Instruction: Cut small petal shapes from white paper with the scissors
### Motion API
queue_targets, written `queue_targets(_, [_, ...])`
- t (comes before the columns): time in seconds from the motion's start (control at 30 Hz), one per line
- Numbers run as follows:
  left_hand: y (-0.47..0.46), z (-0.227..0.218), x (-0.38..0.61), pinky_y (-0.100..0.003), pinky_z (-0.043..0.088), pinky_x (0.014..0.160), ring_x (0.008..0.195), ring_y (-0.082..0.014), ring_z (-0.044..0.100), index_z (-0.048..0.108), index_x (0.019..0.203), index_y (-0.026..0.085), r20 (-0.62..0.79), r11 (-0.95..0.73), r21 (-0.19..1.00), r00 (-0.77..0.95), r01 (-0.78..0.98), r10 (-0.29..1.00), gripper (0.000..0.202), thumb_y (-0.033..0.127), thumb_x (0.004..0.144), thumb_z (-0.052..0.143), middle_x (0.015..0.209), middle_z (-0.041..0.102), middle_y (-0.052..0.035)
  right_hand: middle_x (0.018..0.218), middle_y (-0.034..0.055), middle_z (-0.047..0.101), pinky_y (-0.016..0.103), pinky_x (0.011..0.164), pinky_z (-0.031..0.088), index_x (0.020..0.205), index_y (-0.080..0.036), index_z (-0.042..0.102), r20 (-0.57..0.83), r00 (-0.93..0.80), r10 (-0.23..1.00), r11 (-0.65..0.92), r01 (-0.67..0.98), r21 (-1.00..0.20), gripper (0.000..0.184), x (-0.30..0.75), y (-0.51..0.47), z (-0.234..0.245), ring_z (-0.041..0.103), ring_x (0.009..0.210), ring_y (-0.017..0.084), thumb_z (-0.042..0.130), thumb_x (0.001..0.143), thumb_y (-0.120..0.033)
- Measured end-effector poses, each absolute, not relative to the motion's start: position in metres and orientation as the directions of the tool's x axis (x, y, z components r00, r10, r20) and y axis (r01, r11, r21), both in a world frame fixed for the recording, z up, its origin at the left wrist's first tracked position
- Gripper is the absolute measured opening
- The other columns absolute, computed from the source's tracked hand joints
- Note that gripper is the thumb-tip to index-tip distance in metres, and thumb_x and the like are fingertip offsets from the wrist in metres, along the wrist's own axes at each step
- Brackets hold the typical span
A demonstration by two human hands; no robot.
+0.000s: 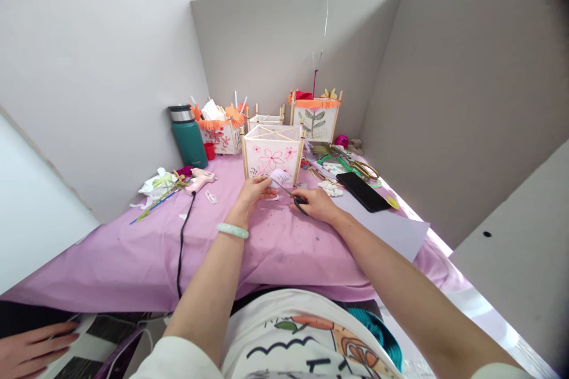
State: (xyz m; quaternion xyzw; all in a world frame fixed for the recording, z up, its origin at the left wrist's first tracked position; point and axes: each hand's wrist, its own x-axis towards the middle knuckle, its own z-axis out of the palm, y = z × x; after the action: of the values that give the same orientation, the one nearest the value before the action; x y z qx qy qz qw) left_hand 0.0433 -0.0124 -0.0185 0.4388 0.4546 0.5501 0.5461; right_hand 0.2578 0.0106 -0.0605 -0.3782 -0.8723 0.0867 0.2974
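Note:
My left hand (256, 194) pinches a small piece of pale purple paper (280, 176) whose edge looks cut into a fringe. In my right hand (313, 204) are black-handled scissors (300, 204), their blades pointing up and left to the paper. Whether the blades are apart is too small to tell. Just behind both hands stands a white box-shaped lantern (272, 157) with wooden corner sticks and pink flowers drawn on its front. Tiny scraps lie on the pink tablecloth (267, 249) below my hands.
A teal bottle (189, 139), decorated lanterns (315, 121) and a pink glue gun (201, 180) with a black cord stand or lie around. On the right are a black phone (362, 192), gold-handled scissors (365, 169) and purple paper (391, 225). Another person's hand (38, 346) shows at lower left.

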Motion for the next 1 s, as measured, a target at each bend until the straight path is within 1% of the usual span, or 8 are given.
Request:
queue_targets(0.13, [-0.0133,-0.0176,0.0432,-0.024,0.056,0.056,0.055,-0.0156,0.068,0.065,0.08,0.01,-0.027,0.024,0.982,-0.011,-0.186,1.0,0.008,0.014,0.088,0.065,0.062,0.068,-0.0052,0.075,0.0025,0.073,0.022,0.061,0.037,0.108,-0.019,0.075,0.448,-0.535,0.716,0.694,0.615,-0.375,0.029,0.2576,0.0104,-0.0602,0.06,0.061,0.013,0.074,0.083,-0.035])
queue_targets(0.3, [-0.0121,-0.0195,0.0423,-0.024,0.054,0.052,0.054,-0.0166,0.068,0.065,0.082,0.011,-0.046,0.041,0.982,-0.023,-0.185,0.999,0.007,0.016,0.085,0.069,0.064,0.068,-0.0039,0.078,0.0031,0.074,0.022,0.063,0.038,0.108,-0.018,0.075,0.442,-0.534,0.72,0.69,0.616,-0.379,0.029,0.2573,0.0098,-0.06,0.061,0.063,0.013,0.074,0.084,-0.034])
queue_targets(0.53, [-0.0139,-0.0182,0.0438,-0.024,0.054,0.054,0.054,-0.0159,0.068,0.065,0.083,0.012,-0.053,0.048,0.982,-0.022,-0.181,0.998,0.012,0.018,0.082,0.074,0.065,0.067,-0.0027,0.078,0.0031,0.074,0.023,0.063,0.037,0.109,-0.019,0.074,0.435,-0.531,0.728,0.683,0.622,-0.383,0.03,0.2573,0.0104,-0.0604,0.061,0.063,0.014,0.074,0.083,-0.035])
queue_targets(0.7, [-0.013,-0.0189,0.0427,-0.023,0.053,0.051,0.053,-0.0159,0.068,0.063,0.083,0.013,-0.072,0.067,0.98,-0.022,-0.186,0.997,0.011,0.017,0.083,0.072,0.064,0.067,-0.0018,0.076,0.0025,0.073,0.023,0.063,0.037,0.109,-0.019,0.074,0.442,-0.527,0.725,0.685,0.618,-0.386,0.03,0.2574,0.01,-0.0607,0.06,0.063,0.013,0.074,0.084,-0.035])
queue_targets(0.8, [-0.0115,-0.02,0.0419,-0.023,0.052,0.049,0.049,-0.0154,0.066,0.063,0.085,0.013,-0.073,0.069,0.98,-0.017,-0.185,0.997,0.014,0.02,0.082,0.074,0.068,0.069,-0.0029,0.077,0.0028,0.073,0.023,0.063,0.038,0.109,-0.019,0.074,0.439,-0.527,0.728,0.682,0.621,-0.386,0.03,0.2571,0.0087,-0.0597,0.061,0.063,0.013,0.074,0.084,-0.035])
queue_targets(0.9, [-0.0104,-0.0207,0.0419,-0.024,0.054,0.05,0.051,-0.0155,0.067,0.063,0.086,0.012,-0.055,0.053,0.979,-0.005,-0.196,0.998,0.014,0.02,0.083,0.073,0.072,0.072,-0.0056,0.076,0.0028,0.073,0.023,0.063,0.037,0.109,-0.018,0.074,0.428,-0.527,0.734,0.676,0.628,-0.385,0.03,0.2568,0.008,-0.0585,0.06,0.063,0.014,0.074,0.084,-0.035])
queue_targets(1.0, [-0.01,-0.021,0.0423,-0.024,0.057,0.056,0.056,-0.016,0.07,0.063,0.082,0.011,-0.04,0.037,0.974,-0.011,-0.225,0.999,0.01,0.016,0.084,0.071,0.069,0.071,-0.0065,0.075,0.0028,0.072,0.023,0.062,0.037,0.108,-0.019,0.075,0.421,-0.528,0.738,0.672,0.634,-0.383,0.03,0.2568,0.0081,-0.0577,0.06,0.062,0.014,0.074,0.083,-0.036])
